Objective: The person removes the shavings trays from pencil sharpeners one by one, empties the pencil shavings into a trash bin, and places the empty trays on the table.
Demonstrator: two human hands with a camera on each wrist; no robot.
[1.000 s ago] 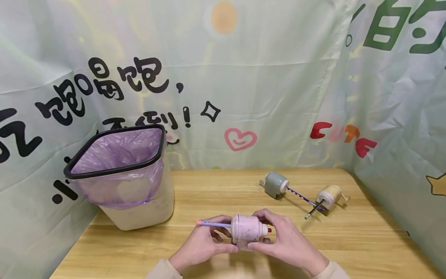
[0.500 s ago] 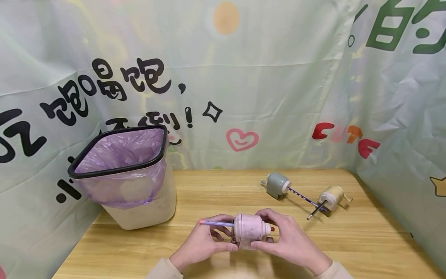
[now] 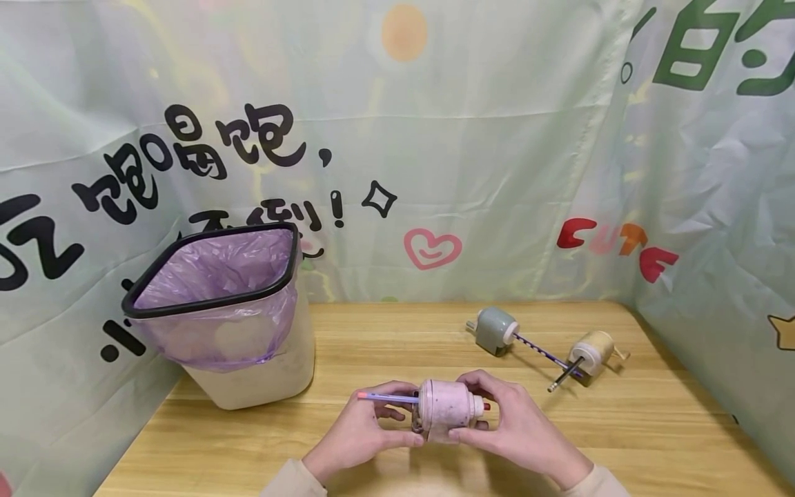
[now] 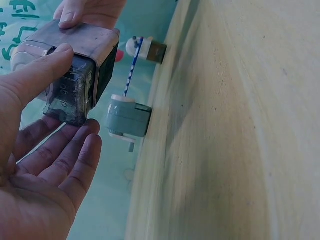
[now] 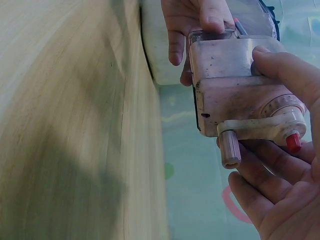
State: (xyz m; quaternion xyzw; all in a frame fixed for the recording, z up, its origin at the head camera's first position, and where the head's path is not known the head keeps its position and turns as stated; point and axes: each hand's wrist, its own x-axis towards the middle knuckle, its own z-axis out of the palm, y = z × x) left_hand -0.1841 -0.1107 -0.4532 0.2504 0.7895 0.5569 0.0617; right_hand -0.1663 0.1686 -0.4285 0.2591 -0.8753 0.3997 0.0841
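Both hands hold a pink hand-crank pencil sharpener (image 3: 448, 405) above the table. A lilac pencil (image 3: 391, 398) with a pink end sticks out of its left side, passing over the left hand (image 3: 366, 424). That hand pinches the sharpener's left end, with the thumb on one face and fingertips at the clear shavings drawer (image 4: 67, 95). The right hand (image 3: 512, 431) grips the other end; its thumb presses the pink body (image 5: 225, 60) and its fingers lie behind the crank handle (image 5: 230, 150). A small red tip (image 5: 293, 142) pokes out at the crank's hub.
A bin (image 3: 267, 379) with a purple liner stands at the left. Towards the back right of the wooden table (image 3: 373, 331) are a grey sharpener (image 3: 495, 330) holding a dark blue patterned pencil (image 3: 539, 351), and a beige sharpener (image 3: 593, 351) holding a black pencil (image 3: 564, 376). Printed cloth hangs behind.
The head view has shifted slightly. Both hands keep their hold, and the pink sharpener has tilted a little, its lower front coming up slightly.
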